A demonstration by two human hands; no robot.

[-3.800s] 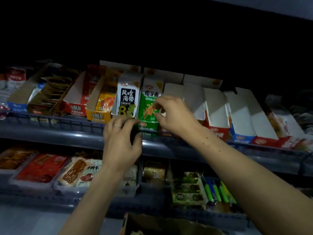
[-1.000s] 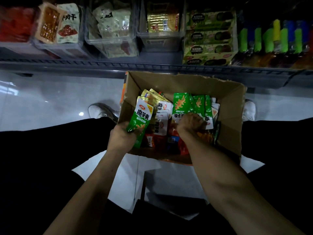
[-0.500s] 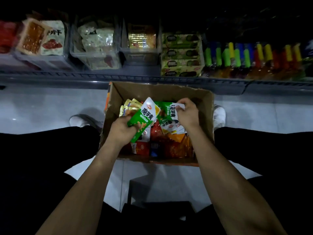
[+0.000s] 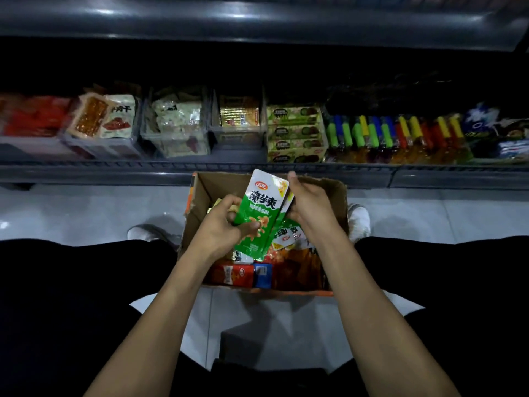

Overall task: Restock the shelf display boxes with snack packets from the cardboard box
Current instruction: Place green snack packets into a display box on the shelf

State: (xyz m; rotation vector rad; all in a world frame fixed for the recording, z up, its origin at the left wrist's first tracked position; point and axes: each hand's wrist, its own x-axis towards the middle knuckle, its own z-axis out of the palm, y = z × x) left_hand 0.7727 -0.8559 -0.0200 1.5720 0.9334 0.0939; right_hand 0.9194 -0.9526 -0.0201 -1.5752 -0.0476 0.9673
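An open cardboard box (image 4: 332,193) stands on the floor between my knees, filled with green, red and orange snack packets (image 4: 289,265). Above it my left hand (image 4: 220,227) grips a green and white snack packet (image 4: 259,213) by its lower half. A second green packet lies right behind the first, and my right hand (image 4: 307,204) holds it by the right edge, fingertips at the top corner. The shelf display boxes are out of view.
The lower shelf (image 4: 257,167) runs across just beyond the box, with clear bins of snacks (image 4: 174,124), green boxes (image 4: 294,133) and coloured bottles (image 4: 395,136). A grey shelf edge (image 4: 257,15) spans the top. My shoes (image 4: 357,222) flank the box on pale floor tiles.
Both hands have lifted out of the box and come together, and the green packets are now stacked between them. The view has tilted up a little, showing more of the shelf.
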